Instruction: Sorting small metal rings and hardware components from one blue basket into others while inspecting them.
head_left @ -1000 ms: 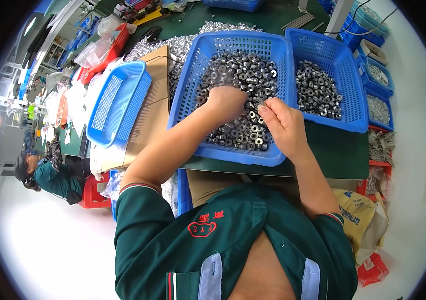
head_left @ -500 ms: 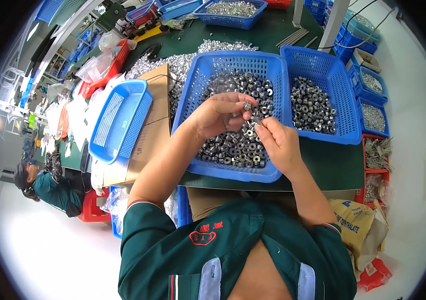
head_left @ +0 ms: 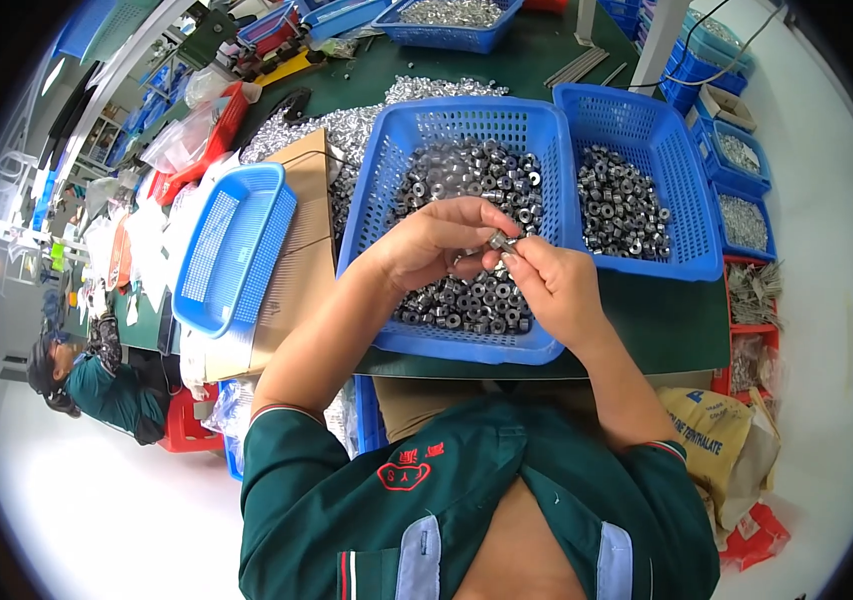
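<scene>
Both my hands hover over a blue mesh basket [head_left: 386, 190] heaped with small silver metal rings [head_left: 466, 175]. My left hand [head_left: 436, 240] and my right hand [head_left: 551, 285] meet at the fingertips, pinching one small metal ring [head_left: 499, 240] between them. My left hand looks cupped, and what else it holds is hidden. A second blue basket [head_left: 681, 190] to the right holds more of the same rings [head_left: 618, 205].
An upturned blue tray [head_left: 231, 245] lies on a cardboard box [head_left: 291, 290] at the left. Loose silver parts [head_left: 346, 125] pile on the green table behind. Small blue bins [head_left: 741, 160] stand at the right, red crates [head_left: 191, 150] at the left. Another person [head_left: 96, 380] works lower left.
My hands have lifted out of the heap of rings and come together above the basket, now pinching a single ring between them.
</scene>
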Motion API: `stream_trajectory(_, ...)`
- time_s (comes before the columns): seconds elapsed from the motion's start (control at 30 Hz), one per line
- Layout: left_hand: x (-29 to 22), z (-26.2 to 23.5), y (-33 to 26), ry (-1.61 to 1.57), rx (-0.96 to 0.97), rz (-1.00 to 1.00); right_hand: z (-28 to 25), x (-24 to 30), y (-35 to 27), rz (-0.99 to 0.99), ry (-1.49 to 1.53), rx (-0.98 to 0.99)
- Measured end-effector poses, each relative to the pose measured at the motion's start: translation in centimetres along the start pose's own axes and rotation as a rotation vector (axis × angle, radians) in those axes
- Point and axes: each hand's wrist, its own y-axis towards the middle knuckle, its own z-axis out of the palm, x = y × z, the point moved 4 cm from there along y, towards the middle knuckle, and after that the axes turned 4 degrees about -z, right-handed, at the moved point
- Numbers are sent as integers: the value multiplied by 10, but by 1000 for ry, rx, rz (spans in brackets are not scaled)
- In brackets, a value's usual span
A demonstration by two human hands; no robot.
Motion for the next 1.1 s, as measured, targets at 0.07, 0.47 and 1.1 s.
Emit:
stream_trajectory(0.07,2,-2,-1,-4,3,-17,1,2,-1,-57,-98,1)
stream_trajectory(0.47,-2,6,7,-67,132,0,-2,-12,-1,43,224,-46)
stream_trajectory(1.1,-38,70,188,1234,58,-19,9,1,-2,-168,-289,136)
